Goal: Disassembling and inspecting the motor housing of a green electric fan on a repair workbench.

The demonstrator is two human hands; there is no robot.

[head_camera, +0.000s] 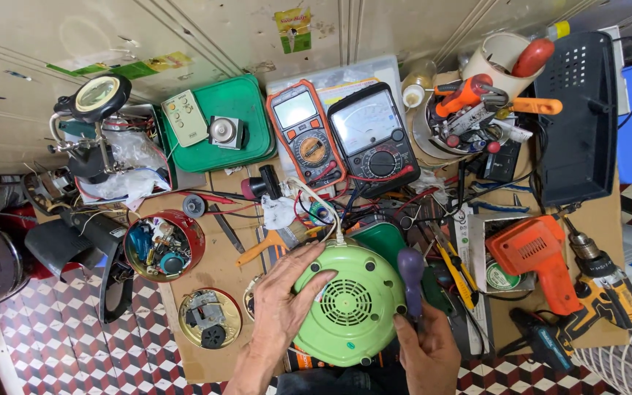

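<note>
— What's in front of you, biggest things first?

— A cardboard-topped workbench (221, 267) crowded with tools. Far right stands a black perforated plastic tray (578, 117). Far centre sits a green plastic lid (246, 121), and just right of it two meters side by side: an orange-cased digital multimeter (306, 135) and a black analogue meter (372, 137). On the right lie an orange soldering gun (539, 256) and, beside it, a yellow-and-black cordless drill (612, 289).

— And what are you working on?

— A round light-green plastic appliance housing with a vented grille in its middle (350, 303), lying near me at the centre of the bench, underside up. A white cord (323, 205) runs from its far edge.

— Your hands?

— My left hand (281, 300) lies on the housing's left side, fingers spread open and pressing flat on the shell, not wrapped round it. My right hand (427, 351) is closed around a screwdriver with a purple handle (410, 274), the handle standing up just at the housing's right edge. I cannot tell where its tip sits.

— Anything smaller nearby?

— A red round tin of small parts (164, 246) to the left, and nearer, a brass-coloured disc with a mechanism (210, 317).
</note>
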